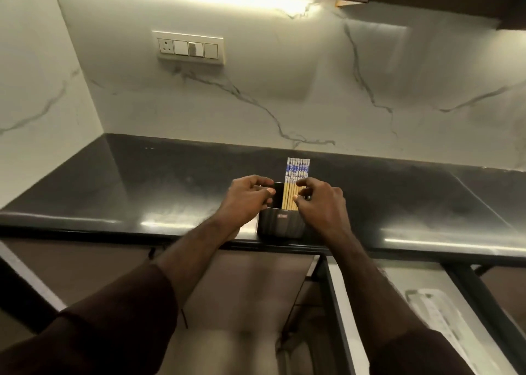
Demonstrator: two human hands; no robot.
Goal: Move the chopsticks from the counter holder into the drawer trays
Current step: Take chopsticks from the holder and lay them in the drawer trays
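The glossy black stone surface (142,181) is spanning your view, with the open pale-lined drawer (398,303) sitting at 5 o'clock below it. The dark ribbed rectangular holder (280,224) is standing at the surface's front edge. Your left hand (244,198) is gripping the holder's 9 o'clock rim. Your right hand (318,204) is pinching the bundle of yellow wooden chopsticks with blue-and-white tops (293,187), which is standing upright inside the holder.
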